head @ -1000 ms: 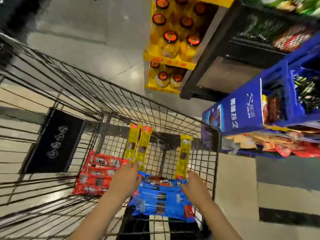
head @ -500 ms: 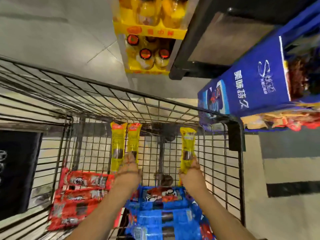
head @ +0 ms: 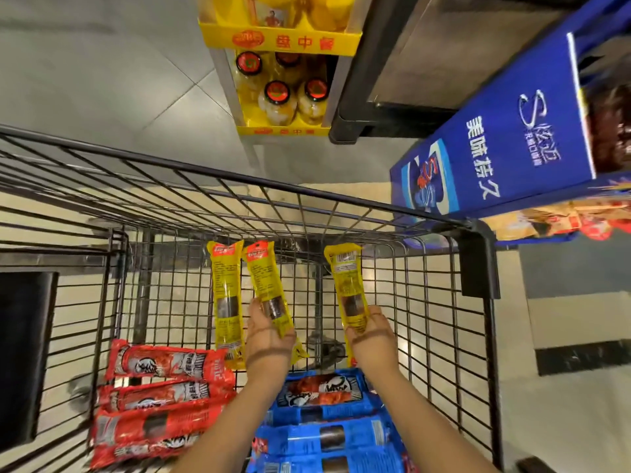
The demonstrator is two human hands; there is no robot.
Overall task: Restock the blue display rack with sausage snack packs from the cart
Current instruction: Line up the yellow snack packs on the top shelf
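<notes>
**Head view: yellow sausage packs held up over the cart**

Head camera looks down into a wire cart (head: 341, 206) with both forearms reaching forward over it. The left hand (head: 269, 336) holds two yellow sausage snack packs: one (head: 268, 288) lies across its palm with the thumb curled over it, and another (head: 226, 298) stands just beside it to the left, its lower end behind the hand. The left grip is clamped on these packs. The right hand (head: 372, 336) holds a third yellow pack (head: 349, 291), fingers curled round its lower end, so that grip is clamped too. All three packs point away from the person, their tops near the cart's far wall, raised above the cart floor.

On the cart floor lie red sausage packs (head: 160, 401) at the left, stacked side by side, and blue sausage packs (head: 327, 421) under and between the forearms.

Beyond the cart's far right corner stands the blue display rack (head: 505, 138), its side panel printed with white characters. Dark packs show in its upper compartment at the frame's right edge, and orange and red packs (head: 560, 221) lie in the tier below. A yellow stand of jars with red lids (head: 290, 87) sits on the tiled floor ahead of the cart, next to a dark shelf unit (head: 426, 63).
</notes>
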